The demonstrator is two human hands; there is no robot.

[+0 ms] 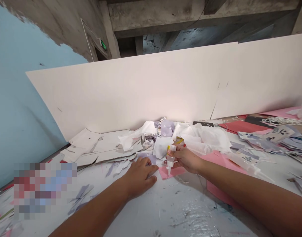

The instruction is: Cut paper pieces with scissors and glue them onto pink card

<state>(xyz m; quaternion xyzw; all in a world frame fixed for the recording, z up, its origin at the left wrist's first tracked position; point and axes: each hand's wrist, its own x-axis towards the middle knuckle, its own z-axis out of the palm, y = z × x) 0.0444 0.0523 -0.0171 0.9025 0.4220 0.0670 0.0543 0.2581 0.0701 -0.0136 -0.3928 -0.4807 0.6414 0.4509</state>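
Note:
My right hand [185,158] grips a small clear glue bottle [170,157] with a yellow label. The bottle is turned nozzle down, its white tip over a piece of pink paper [174,171]. On the left, my left hand [141,176] rests on the tabletop with fingers bent and thumb apart, nothing visible in it. Its fingertips reach a lilac patterned piece [151,158], and the thumb side is close to the pink paper. Behind the bottle lie white tissue-like sheets [163,146] and a lilac patterned piece with a printed trim [167,128].
A tall white board [141,92] stands along the back of the table. Grey cardboard scraps [89,144] are piled at left. Right of my hand lie pink sheets [222,194], a larger clear bottle [247,164], red paper [247,128] and white string [284,121].

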